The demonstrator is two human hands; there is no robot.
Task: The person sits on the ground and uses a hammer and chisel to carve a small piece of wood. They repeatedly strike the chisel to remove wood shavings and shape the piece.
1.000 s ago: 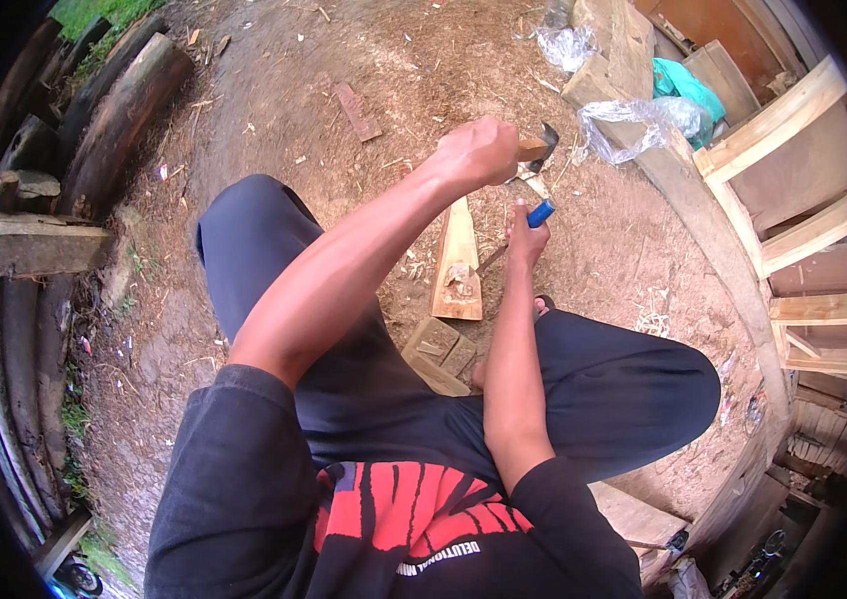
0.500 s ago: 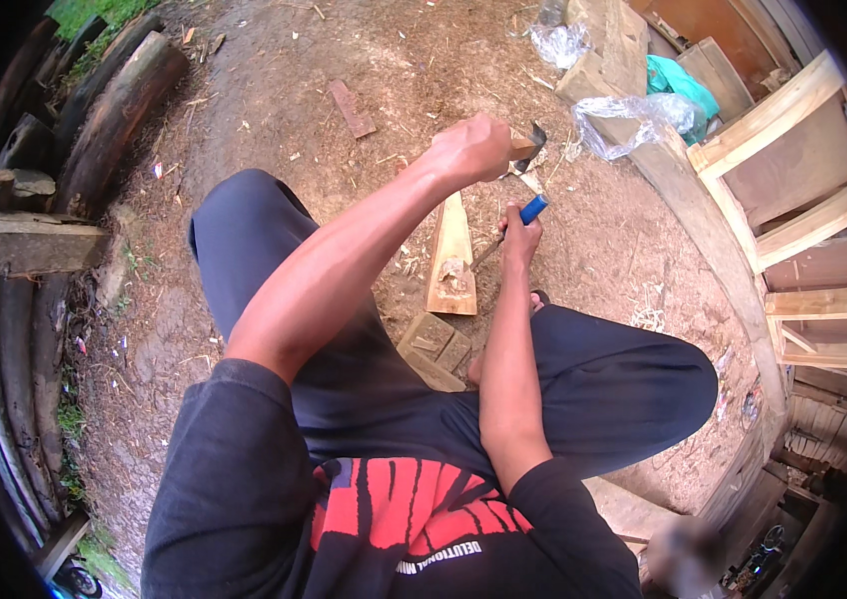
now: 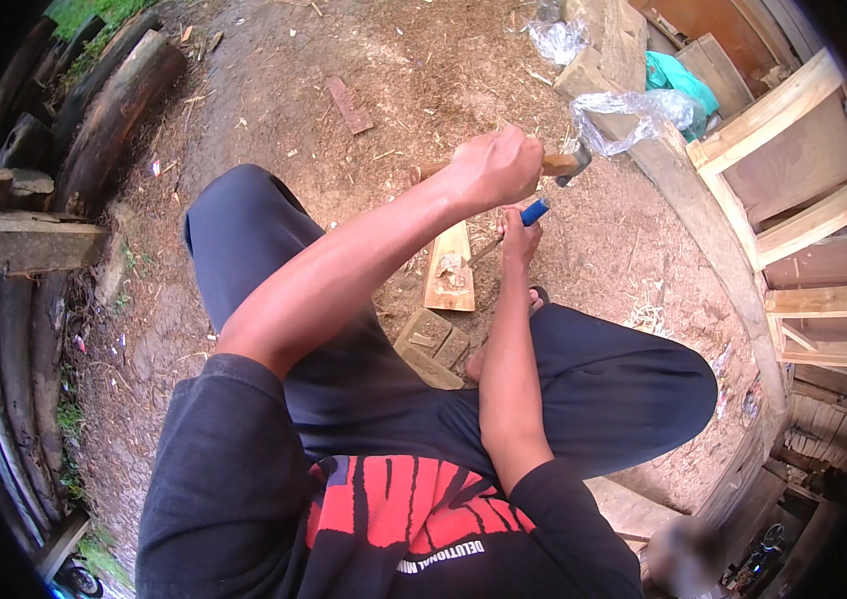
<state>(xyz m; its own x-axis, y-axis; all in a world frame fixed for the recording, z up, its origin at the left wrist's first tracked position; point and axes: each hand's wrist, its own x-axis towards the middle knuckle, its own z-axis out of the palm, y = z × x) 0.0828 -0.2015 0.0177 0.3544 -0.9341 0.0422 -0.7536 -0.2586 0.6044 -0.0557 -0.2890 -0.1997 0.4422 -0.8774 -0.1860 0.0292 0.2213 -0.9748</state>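
Note:
My left hand (image 3: 498,168) is closed around the wooden handle of a hammer (image 3: 575,163), whose dark head points right, just above the chisel. My right hand (image 3: 520,240) grips a chisel with a blue handle (image 3: 535,211). The chisel slants down to the left, its blade meeting a pale tapered piece of wood (image 3: 450,285) between my legs. Shavings lie where the blade touches; the tip itself is hard to make out. Nearer to me, a small wooden block (image 3: 431,344) with recessed shapes rests on the ground. My left forearm and fist cover the far end of the tapered wood.
Stacked logs (image 3: 124,110) stand along the left. On the right are a long timber beam (image 3: 683,210), light wooden frames (image 3: 793,160), clear plastic (image 3: 623,118) and a teal bag (image 3: 681,80). A reddish wood scrap (image 3: 350,106) and shavings lie on the dirt ground.
My left hand has moved right and slightly down with the hammer, whose head is now further right, past the chisel's handle. My right hand and the chisel stay nearly in place.

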